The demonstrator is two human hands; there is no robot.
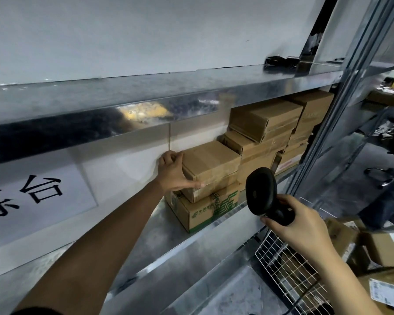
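Left hand [172,172] round the cardboard box [210,162], thumb along its front; right hand [305,226], fingers seemingly tight, round the scanner [262,189].

**Wall Sign and Postal Carton Carried the Only Legible Print**

At 9 o'clock in the view, a white sign [39,201] on the wall bore large black Chinese characters, set at a tilt. 台 stood whole, while its neighbour at 8 o'clock was cut by the frame edge. Near centre sat the green-printed carton [198,212], at 6 o'clock of the plain carton [210,164] in the grip of the left hand [171,171]. It showed a green postal emblem and four small characters that looked like 中国邮政, beside a green wave pattern. At 3 o'clock, red print on the red-printed carton [289,161] was too blurred to read. At 4 o'clock, white shipping labels on the labelled cartons [382,253] were illegible. So was the round mark on the scanner [262,189] in the grip of the right hand [305,226].
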